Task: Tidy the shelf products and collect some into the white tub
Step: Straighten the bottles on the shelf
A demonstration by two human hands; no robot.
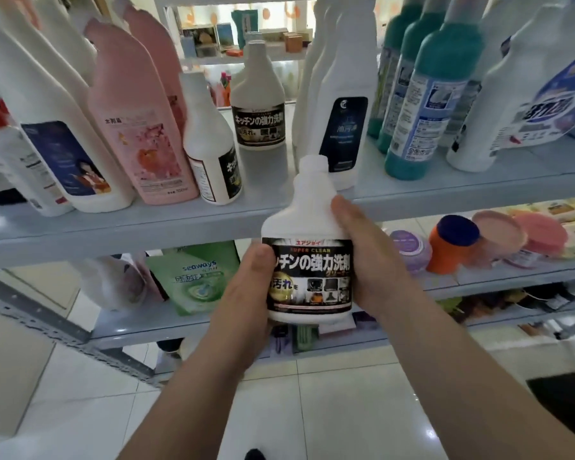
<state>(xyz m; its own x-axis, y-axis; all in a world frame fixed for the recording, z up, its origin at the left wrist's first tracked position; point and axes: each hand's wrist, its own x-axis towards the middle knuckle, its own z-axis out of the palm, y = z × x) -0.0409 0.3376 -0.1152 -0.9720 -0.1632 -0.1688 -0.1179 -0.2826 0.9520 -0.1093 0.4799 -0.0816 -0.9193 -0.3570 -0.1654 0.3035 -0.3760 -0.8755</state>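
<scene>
Gripping white cleaner bottle (307,247), left hand (246,293), right hand (362,257).

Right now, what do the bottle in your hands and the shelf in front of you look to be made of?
The bottle: likely opaque white plastic, smooth and matte, with a moulded neck; its black label looks like glossy printed film. The shelf: probably painted metal, pale blue-grey, with a thin folded front edge and soft reflections.
</scene>
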